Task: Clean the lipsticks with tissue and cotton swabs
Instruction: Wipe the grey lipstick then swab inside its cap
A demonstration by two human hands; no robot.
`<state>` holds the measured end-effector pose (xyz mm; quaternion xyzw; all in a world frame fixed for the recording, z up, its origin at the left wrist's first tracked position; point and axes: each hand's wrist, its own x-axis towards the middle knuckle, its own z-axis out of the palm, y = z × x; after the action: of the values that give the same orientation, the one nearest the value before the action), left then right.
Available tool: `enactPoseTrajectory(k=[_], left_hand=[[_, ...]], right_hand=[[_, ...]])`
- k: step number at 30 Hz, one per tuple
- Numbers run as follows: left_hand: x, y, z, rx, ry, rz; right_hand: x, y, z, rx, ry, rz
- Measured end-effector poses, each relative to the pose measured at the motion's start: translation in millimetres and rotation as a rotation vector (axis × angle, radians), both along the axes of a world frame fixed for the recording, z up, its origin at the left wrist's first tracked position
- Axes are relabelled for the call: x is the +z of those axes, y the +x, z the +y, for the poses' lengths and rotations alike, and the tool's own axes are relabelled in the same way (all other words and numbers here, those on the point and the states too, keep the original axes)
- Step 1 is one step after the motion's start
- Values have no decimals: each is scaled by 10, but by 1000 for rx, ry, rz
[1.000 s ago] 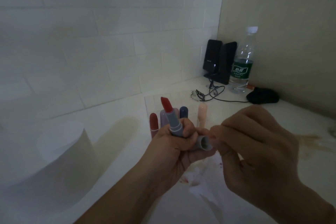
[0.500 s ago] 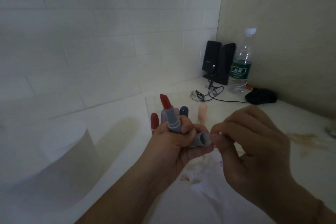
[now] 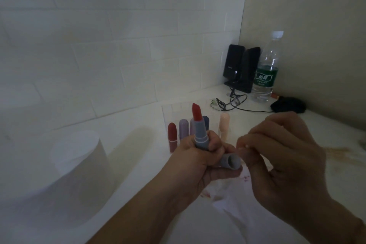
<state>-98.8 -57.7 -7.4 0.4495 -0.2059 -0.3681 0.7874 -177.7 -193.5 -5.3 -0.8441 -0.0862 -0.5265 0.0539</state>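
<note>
Lipstick in hand: my left hand (image 3: 200, 162) grips an open lipstick (image 3: 200, 128) upright, its red bullet above the grey tube, over the near middle of the desk (image 3: 297, 164).
Cap: the grey cap (image 3: 230, 161) lies sideways in the same hand, under the tube, its open mouth facing right.
Left fingers: curled round both the tube and the cap.
Right hand: my right hand (image 3: 283, 156) is just right of the cap, fingers bent, thumb and forefinger pinched together on something small and white (image 3: 246, 146); it is too small for me to tell what it is.
Tissue: a white tissue (image 3: 227, 194) with red smears lies on the desk beneath both hands.
Other lipsticks: a row of capped ones (image 3: 183, 128) in dark red, lilac, dark blue and pale pink stands just beyond my left hand.
Tissue roll: a white roll (image 3: 79, 164) stands at the near left.
Far corner: two black speakers (image 3: 241, 67), a water bottle (image 3: 266, 67) with a green label, tangled cables (image 3: 231, 102) and a black object (image 3: 287, 104) I cannot identify.
Desk right: a brown stain (image 3: 340, 153).
</note>
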Motion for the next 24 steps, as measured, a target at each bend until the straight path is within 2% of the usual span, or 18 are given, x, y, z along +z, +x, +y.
enactPoseTrajectory(k=[4, 7, 9, 13, 17, 20, 24], left_hand=[[-3, 11, 9, 1, -17, -43], [8, 2, 9, -37, -102, 28], [0, 0, 13, -71, -101, 59], [-4, 3, 13, -70, -32, 30], [-12, 21, 12, -5, 22, -41], [-11, 21, 13, -12, 20, -57], [9, -4, 9, -37, -66, 53]], right_hand=[[-23, 9, 58, 181, 177, 84], [-12, 14, 105, 334, 182, 103], [1, 18, 107, 328, 112, 82], [25, 5, 44, 153, -63, 7], [33, -31, 53, 8, -62, 53], [37, -42, 79, 63, 46, 90], [3, -23, 99, 230, 49, 116]])
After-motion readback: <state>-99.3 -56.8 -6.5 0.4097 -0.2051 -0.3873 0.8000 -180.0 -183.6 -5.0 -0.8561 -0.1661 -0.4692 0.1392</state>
